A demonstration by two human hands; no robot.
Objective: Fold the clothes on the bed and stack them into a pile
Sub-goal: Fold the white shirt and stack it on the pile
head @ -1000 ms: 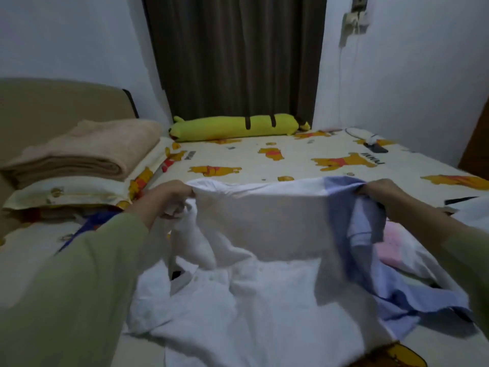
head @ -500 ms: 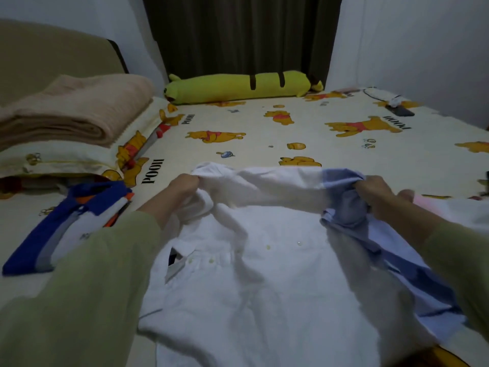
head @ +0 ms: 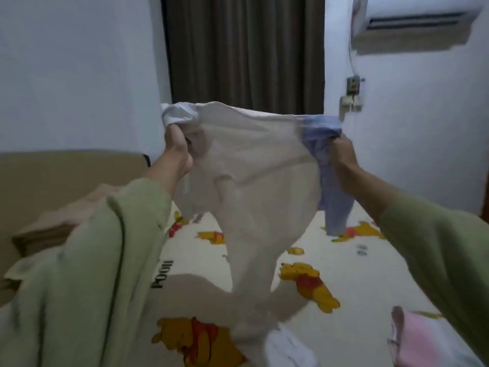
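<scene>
Clothes-folding on the bed (head: 370, 274) is at the shake-out: the left hand (head: 177, 149) grips one top corner of a white shirt (head: 251, 181) and the right hand (head: 342, 152) pinches the other, fingers curled into cloth at its blue sleeve (head: 330, 181), the shirt hanging above the printed sheet. Keeping both corners level and taut should let it drop flat. No containers appear; a pink garment (head: 420, 343) lies at lower right.

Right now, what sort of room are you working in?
Most likely a home bedroom: a bed with a cartoon-bear sheet, a dark curtain on the far wall, and a wall air conditioner up on the right.
</scene>
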